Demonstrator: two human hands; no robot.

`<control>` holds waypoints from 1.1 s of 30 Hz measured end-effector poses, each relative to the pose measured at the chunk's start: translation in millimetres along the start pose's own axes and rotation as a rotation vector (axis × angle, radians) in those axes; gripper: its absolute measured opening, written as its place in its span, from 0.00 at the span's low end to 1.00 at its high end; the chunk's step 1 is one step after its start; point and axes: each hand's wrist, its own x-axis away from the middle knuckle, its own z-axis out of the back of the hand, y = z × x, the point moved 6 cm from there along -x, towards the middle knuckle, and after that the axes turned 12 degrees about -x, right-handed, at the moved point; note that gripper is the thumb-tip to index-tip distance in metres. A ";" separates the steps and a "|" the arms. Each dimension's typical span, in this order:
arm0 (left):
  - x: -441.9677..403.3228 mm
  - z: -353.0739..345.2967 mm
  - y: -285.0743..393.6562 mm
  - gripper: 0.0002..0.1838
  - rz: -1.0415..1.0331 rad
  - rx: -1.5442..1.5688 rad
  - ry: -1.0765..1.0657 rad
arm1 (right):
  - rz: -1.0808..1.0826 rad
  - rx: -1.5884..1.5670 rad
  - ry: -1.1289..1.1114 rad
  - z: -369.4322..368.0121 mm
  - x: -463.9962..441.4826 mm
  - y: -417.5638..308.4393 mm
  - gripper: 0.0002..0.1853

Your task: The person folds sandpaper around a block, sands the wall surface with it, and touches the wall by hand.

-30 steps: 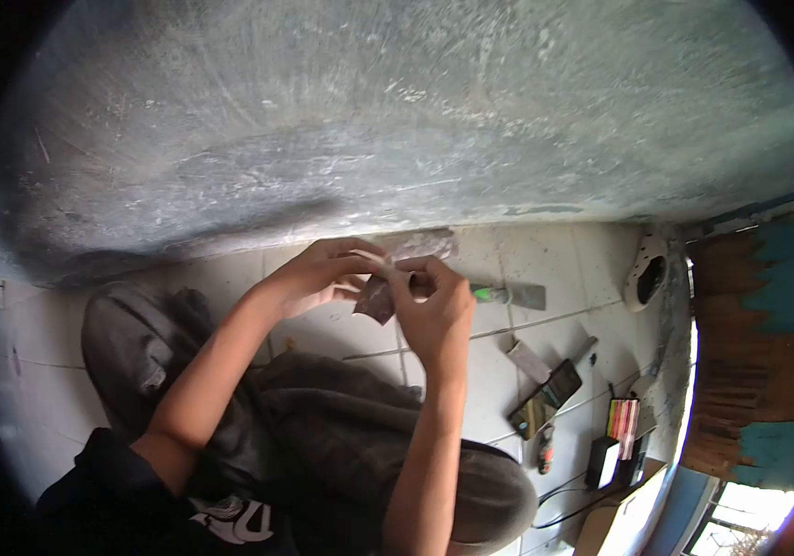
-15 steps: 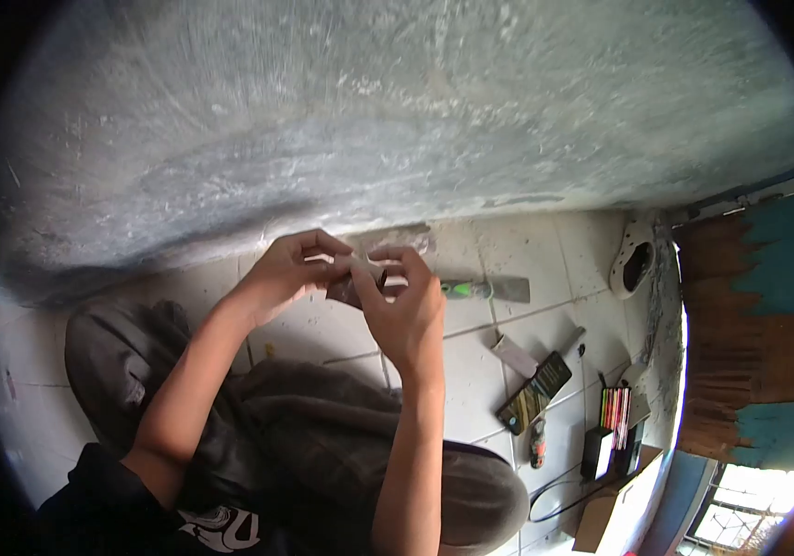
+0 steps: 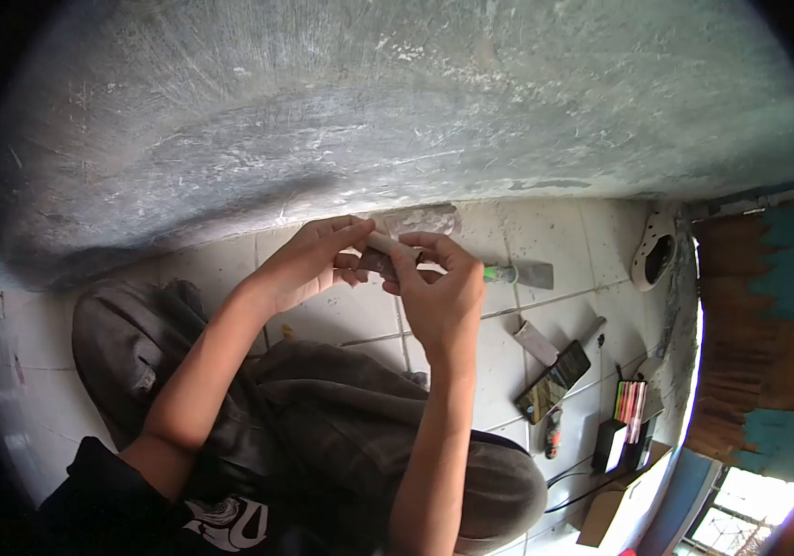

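Between my two hands is a small folded piece of sandpaper (image 3: 391,246), pale on the upper face and dark brown beneath. My left hand (image 3: 306,266) pinches its left end with the thumb and fingers. At the other end, my right hand (image 3: 445,295) is closed round it, thumb on top; some of the fingertips are hidden. Just beyond my right hand, a putty knife (image 3: 534,275) with a green and grey handle lies on the floor tiles. The hands are above the floor, close to the foot of a grey wall (image 3: 397,120).
A phone-like dark slab (image 3: 554,382), a pale flat block (image 3: 536,343) and an orange-handled tool (image 3: 553,434) lie on the tiles at right. Behind them are a row of coloured items (image 3: 630,408) and a cardboard box (image 3: 603,514). A white clog (image 3: 654,250) rests near the wall.
Both hands have shifted slightly right in view, and the sandpaper now shows as a longer pale fold between them. The view has shifted a little; the floor items stay put.
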 end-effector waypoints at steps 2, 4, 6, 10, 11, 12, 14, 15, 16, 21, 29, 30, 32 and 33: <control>0.3 5.1 -6.1 0.11 -0.003 -0.025 0.036 | 0.012 0.045 -0.021 -1.8 1.7 -2.1 0.09; 2.5 1.5 3.8 0.10 0.010 -0.076 0.106 | 0.040 0.077 -0.053 -2.1 -0.8 -3.9 0.10; 2.7 4.7 5.5 0.11 -0.065 -0.049 0.062 | 0.016 0.068 -0.040 -2.3 0.7 -2.1 0.08; 3.4 7.2 7.9 0.11 -0.064 -0.151 0.096 | 0.026 0.056 -0.058 -4.2 -0.3 -1.9 0.10; 3.8 8.9 4.7 0.11 -0.055 -0.155 0.102 | 0.018 0.048 -0.060 -4.4 0.5 -0.7 0.10; 2.7 8.2 5.3 0.12 -0.111 -0.184 0.069 | -0.008 0.064 -0.039 -2.8 0.7 1.0 0.09; 0.7 5.6 5.8 0.13 -0.169 -0.220 0.022 | -0.059 0.094 -0.033 -0.7 2.0 0.2 0.10; 1.2 5.4 4.7 0.13 -0.165 -0.237 0.019 | -0.055 0.088 -0.017 1.0 2.5 0.2 0.10; 1.0 3.8 5.3 0.12 -0.164 -0.256 0.012 | -0.010 0.111 -0.027 0.0 2.2 -0.6 0.09; 0.3 -4.6 9.1 0.10 -0.133 -0.118 0.039 | 0.142 0.123 -0.009 1.4 -0.8 -6.1 0.10; -2.0 -9.4 -10.6 0.23 0.030 -0.203 -0.063 | 0.074 0.049 -0.056 2.2 2.8 -3.0 0.09; -1.8 -9.2 -8.9 0.22 0.001 -0.196 -0.033 | 0.098 0.032 -0.049 2.0 2.6 -3.1 0.08; -2.6 -8.6 -6.2 0.22 -0.053 -0.186 -0.002 | 0.093 0.021 -0.053 0.4 4.1 -8.9 0.09; -2.2 -8.3 -8.1 0.22 -0.056 -0.177 -0.008 | 0.101 0.003 -0.058 -1.0 5.4 -12.5 0.10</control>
